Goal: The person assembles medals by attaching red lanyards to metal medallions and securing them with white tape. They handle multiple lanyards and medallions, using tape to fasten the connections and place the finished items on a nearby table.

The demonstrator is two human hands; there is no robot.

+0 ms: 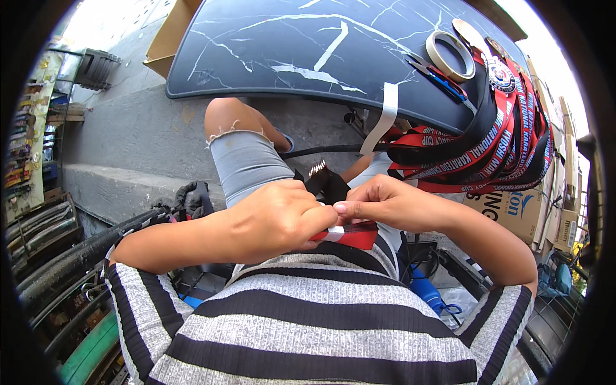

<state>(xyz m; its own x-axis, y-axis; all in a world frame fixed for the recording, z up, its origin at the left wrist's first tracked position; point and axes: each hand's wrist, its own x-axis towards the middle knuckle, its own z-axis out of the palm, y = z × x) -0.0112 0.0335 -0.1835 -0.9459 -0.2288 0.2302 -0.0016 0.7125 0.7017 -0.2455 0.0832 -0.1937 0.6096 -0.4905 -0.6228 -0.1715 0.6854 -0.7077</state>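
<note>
Am pinching red ribbon [350,235] between both hands, near, over lap. Left hand [276,218] closing on left end; right hand [385,204] pressing fingertips at middle. Ribbon's long axis running left-right; black end [327,183] sticking up far side.

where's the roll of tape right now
In the head view, the beige roll of tape lies flat at the upper right on the dark marble-patterned table, beside the blue-handled scissors.

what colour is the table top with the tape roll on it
Dark blue-black with white marble-like veins; the table top shows in the head view.
</note>
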